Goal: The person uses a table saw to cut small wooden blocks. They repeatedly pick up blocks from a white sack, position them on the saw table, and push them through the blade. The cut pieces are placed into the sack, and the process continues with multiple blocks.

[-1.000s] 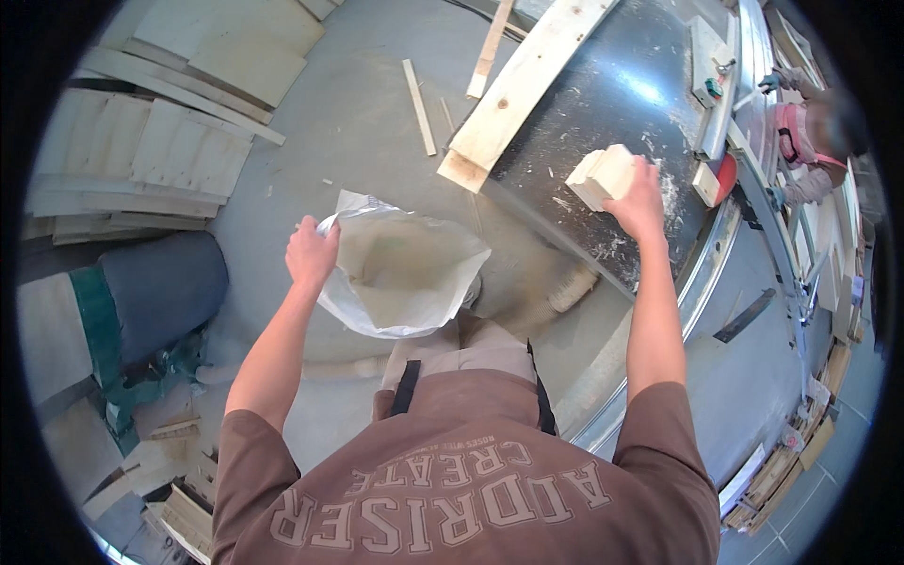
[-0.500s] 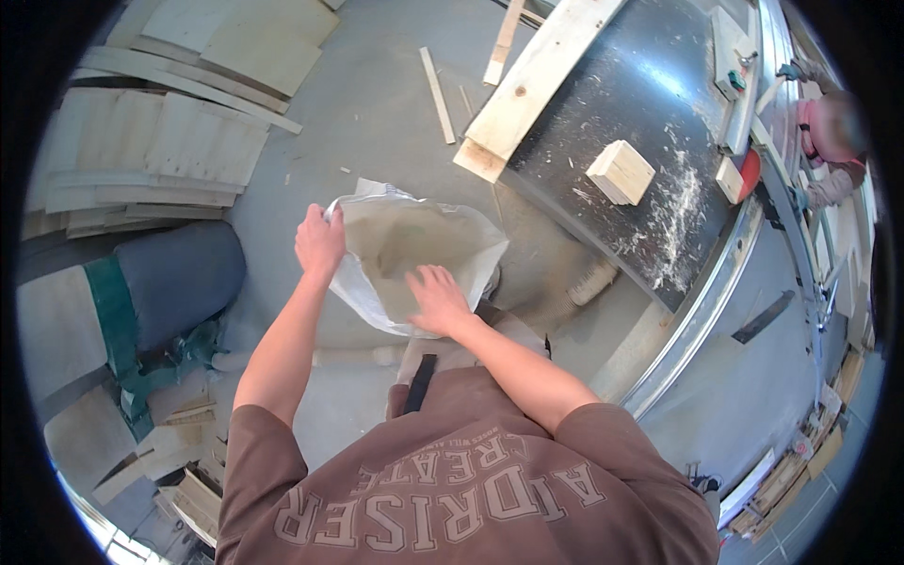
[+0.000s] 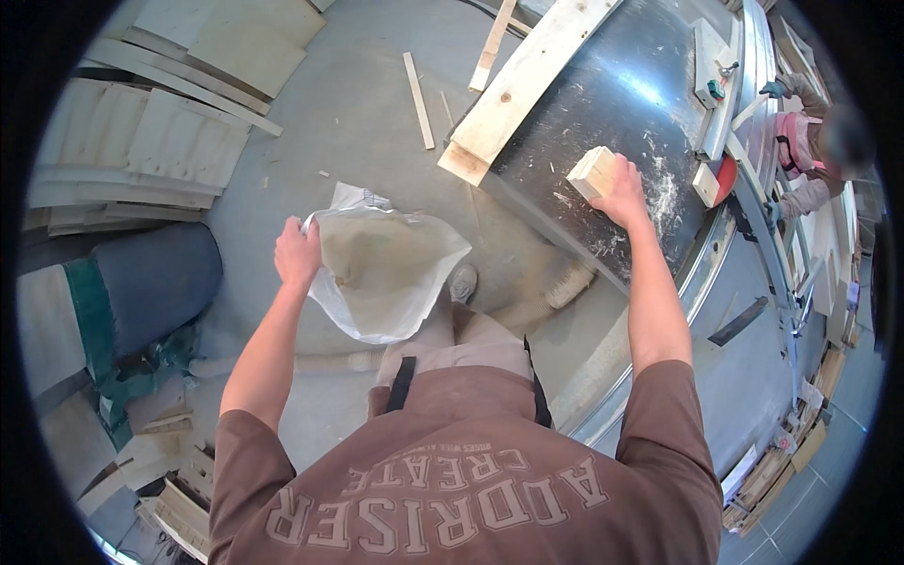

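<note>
My left hand (image 3: 298, 252) is closed on the upper left rim of a white woven sack (image 3: 353, 323). The sack's mouth gapes toward me and shows a tan inside; what lies at its bottom is hard to make out. My right hand (image 3: 623, 196) reaches out over the black tabletop (image 3: 556, 122). Its fingers wrap the right end of a small stack of pale wooden blocks (image 3: 590, 172), which rests on or just above that surface.
Long boards (image 3: 518, 89) lie along the table's left edge, and sawdust (image 3: 664, 179) is scattered on top. A metal rail (image 3: 702, 273) curves past at right, where a co-worker in gloves (image 3: 800, 141) stands. Plywood sheets (image 3: 141, 141) and a wrapped roll (image 3: 169, 282) fill the left.
My right hand has left the sack's mouth and moved up and right to the wooden blocks, taking hold of them. The left hand keeps its grip on the sack rim.
</note>
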`<state>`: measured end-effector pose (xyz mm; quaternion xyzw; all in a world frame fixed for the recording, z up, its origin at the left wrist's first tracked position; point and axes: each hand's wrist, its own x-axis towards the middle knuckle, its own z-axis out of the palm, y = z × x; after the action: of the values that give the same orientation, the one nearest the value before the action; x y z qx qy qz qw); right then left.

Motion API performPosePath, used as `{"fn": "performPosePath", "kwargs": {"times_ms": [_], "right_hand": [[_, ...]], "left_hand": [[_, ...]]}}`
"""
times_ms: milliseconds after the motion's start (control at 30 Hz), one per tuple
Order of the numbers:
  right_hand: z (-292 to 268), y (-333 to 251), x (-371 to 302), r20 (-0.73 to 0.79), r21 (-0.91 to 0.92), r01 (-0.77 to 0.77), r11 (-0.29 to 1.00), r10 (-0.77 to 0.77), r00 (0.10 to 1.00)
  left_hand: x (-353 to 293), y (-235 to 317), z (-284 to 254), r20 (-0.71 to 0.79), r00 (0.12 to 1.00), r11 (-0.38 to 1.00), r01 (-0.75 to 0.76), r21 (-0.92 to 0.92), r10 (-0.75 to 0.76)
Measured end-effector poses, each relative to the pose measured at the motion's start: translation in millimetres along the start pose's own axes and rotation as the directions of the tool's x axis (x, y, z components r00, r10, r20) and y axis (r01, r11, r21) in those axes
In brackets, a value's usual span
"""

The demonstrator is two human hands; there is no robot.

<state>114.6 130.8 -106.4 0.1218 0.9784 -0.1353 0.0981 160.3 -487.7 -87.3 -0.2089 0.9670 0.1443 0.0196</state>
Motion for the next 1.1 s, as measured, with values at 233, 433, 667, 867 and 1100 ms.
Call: {"fn": "performPosePath", "kwargs": {"times_ms": [233,433,667,867,1100], "right_hand": [[35.0,-123.4,-84.9,-0.485,0.671,0.065,0.739,0.37,0.792],[180.2,-287.7,-193.4,-0.022,0.715,0.056,0.697,-0.058,0.998],[134.0,-266.8,-175.0,-0.021,0.448,0.396,0.802,-0.433,0.901],[31.8,-81.2,-33.4,-0.249,0.043,-0.022,0.999,0.032,0.968],[22.3,-0.7,15.5,0.034,-0.038,0.019,0.999,-0.017,0.999]], "left_hand": [[5.0,1.2,0.5,0.054,0.998,0.997,0.037,-0.066,-0.034],[14.0,31.8,-9.1,-0.004,0.997,0.975,-0.075,-0.209,0.076],[16.6,33.9,-4.8,0.006,0.996,0.966,-0.088,-0.243,0.092],[11.6,14.6,1.0,-0.013,0.997,0.965,-0.083,-0.247,0.082],[23.2,25.0,-5.0,0.086,0.996,0.99,-0.013,-0.143,0.025]]}}
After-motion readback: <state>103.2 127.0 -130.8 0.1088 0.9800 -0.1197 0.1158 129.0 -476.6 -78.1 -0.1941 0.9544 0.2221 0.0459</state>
